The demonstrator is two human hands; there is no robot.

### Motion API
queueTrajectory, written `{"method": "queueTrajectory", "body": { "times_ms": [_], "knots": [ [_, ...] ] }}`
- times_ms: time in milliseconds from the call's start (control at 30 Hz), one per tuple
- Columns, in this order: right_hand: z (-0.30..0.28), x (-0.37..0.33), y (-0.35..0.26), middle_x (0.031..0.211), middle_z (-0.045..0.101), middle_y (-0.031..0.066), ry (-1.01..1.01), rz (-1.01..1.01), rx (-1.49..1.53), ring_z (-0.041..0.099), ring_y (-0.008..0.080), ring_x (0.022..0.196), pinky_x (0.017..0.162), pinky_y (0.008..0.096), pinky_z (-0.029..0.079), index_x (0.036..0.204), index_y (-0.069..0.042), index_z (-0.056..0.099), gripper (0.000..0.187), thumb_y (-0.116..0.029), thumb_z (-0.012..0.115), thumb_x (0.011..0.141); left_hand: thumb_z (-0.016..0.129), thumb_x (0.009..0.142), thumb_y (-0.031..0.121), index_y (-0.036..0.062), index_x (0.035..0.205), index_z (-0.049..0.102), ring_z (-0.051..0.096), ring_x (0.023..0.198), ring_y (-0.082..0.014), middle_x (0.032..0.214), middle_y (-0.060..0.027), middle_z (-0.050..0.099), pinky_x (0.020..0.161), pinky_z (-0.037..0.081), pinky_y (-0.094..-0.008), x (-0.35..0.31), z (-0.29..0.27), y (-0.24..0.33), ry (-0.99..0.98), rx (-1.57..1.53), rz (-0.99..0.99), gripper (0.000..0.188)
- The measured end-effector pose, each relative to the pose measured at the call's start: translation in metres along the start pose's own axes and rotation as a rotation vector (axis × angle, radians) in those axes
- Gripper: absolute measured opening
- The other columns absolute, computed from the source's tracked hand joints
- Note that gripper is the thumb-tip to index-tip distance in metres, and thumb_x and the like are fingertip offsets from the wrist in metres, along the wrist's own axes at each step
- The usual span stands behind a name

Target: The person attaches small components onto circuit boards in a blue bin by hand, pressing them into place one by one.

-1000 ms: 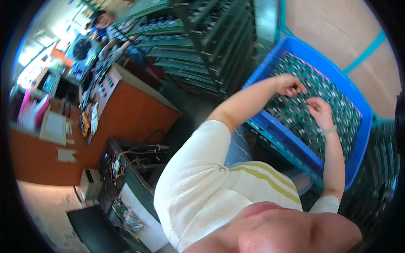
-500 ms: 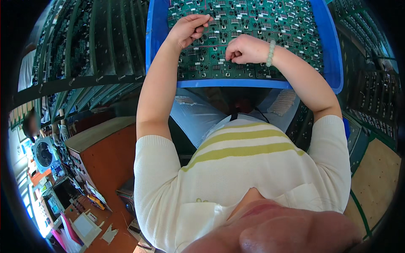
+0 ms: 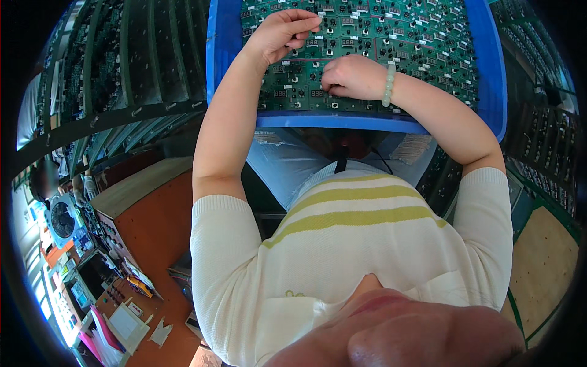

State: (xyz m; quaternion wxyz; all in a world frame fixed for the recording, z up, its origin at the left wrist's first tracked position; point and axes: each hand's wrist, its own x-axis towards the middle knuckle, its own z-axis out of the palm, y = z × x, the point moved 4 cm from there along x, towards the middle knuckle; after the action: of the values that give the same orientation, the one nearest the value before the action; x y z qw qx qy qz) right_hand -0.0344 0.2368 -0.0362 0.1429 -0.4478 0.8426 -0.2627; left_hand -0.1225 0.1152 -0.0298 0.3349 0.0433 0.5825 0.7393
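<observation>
A blue plastic bin (image 3: 318, 120) lies across my lap, with rows of green circuit boards (image 3: 422, 33) in it. The boards carry small digit displays, black buttons and white connectors. Over the left part of the boards, my left hand (image 3: 284, 33) is closed, thumb and forefinger pinched together; whatever lies between the tips is too small to make out. My right hand (image 3: 356, 76), with a pale green bead bracelet (image 3: 389, 84) at the wrist, is curled palm-down against the boards nearer to me. Its fingertips are mostly hidden beneath it.
Dark racks (image 3: 137, 55) filled with circuit boards rise on the left, with more racks (image 3: 547, 140) on the right. An orange-brown cabinet (image 3: 153, 226) stands at the lower left. Beyond it are a fan (image 3: 62, 219) and a partly visible person (image 3: 44, 180).
My left hand has shifted slightly right, its fingers still pinched. My right hand has come slightly nearer to me and left. The whole view has also shifted a little.
</observation>
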Motion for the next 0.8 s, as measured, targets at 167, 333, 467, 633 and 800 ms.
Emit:
{"method": "queueTrajectory", "body": {
  "times_ms": [167, 333, 467, 633, 800],
  "knots": [
    [0.000, 0.001, 0.003, 0.074, 0.055, 0.0066, 0.020, -0.020, -0.025, 0.056, 0.0241, 0.074, 0.064, 0.0353, 0.046, 0.074, -0.007, 0.058, 0.006, -0.010, 0.058, 0.069, 0.063, 0.077, 0.008, 0.0003, 0.093, 0.059, 0.042, 0.053, -0.0033, 0.077, -0.0059, 0.058, 0.039, 0.026, -0.0149, 0.001, -0.001, 0.000, 0.002, 0.009, 0.014, 0.018],
    [-0.001, 0.001, 0.001, 0.074, 0.056, 0.0073, 0.008, -0.021, -0.037, 0.057, 0.0257, 0.074, 0.062, 0.0373, 0.047, 0.073, -0.008, 0.060, 0.006, -0.011, 0.058, 0.069, 0.062, 0.077, 0.007, 0.0001, 0.096, 0.059, 0.043, 0.054, -0.0030, 0.079, -0.0069, 0.060, 0.039, 0.027, -0.0145, -0.001, 0.001, 0.003, -0.034, -0.016, 0.002, 0.021],
    [-0.001, 0.000, -0.001, 0.074, 0.055, 0.0074, 0.014, -0.046, -0.064, 0.057, 0.0257, 0.074, 0.062, 0.0376, 0.047, 0.072, -0.008, 0.060, 0.006, -0.011, 0.057, 0.069, 0.062, 0.076, 0.006, -0.0004, 0.093, 0.059, 0.044, 0.055, -0.0031, 0.079, -0.0068, 0.060, 0.039, 0.028, -0.0146, 0.001, 0.000, -0.001, 0.001, 0.036, 0.010, 0.018],
    [-0.001, 0.001, -0.004, 0.074, 0.054, 0.0084, -0.004, -0.063, -0.148, 0.056, 0.0255, 0.075, 0.063, 0.0377, 0.047, 0.072, -0.007, 0.062, 0.007, -0.011, 0.056, 0.069, 0.063, 0.075, 0.005, -0.0005, 0.090, 0.059, 0.044, 0.054, -0.0032, 0.077, -0.0053, 0.060, 0.039, 0.028, -0.0145, -0.001, 0.002, 0.000, 0.014, 0.041, -0.003, 0.016],
    [-0.011, -0.001, -0.005, 0.073, 0.054, 0.0073, 0.062, -0.108, -0.071, 0.056, 0.0252, 0.071, 0.060, 0.0364, 0.047, 0.070, -0.006, 0.060, 0.006, -0.011, 0.057, 0.069, 0.063, 0.076, 0.005, -0.0009, 0.092, 0.059, 0.043, 0.054, -0.0032, 0.073, -0.0032, 0.058, 0.038, 0.026, -0.0148, -0.002, 0.006, 0.002, 0.000, 0.099, -0.037, 0.018]
  ]
}}
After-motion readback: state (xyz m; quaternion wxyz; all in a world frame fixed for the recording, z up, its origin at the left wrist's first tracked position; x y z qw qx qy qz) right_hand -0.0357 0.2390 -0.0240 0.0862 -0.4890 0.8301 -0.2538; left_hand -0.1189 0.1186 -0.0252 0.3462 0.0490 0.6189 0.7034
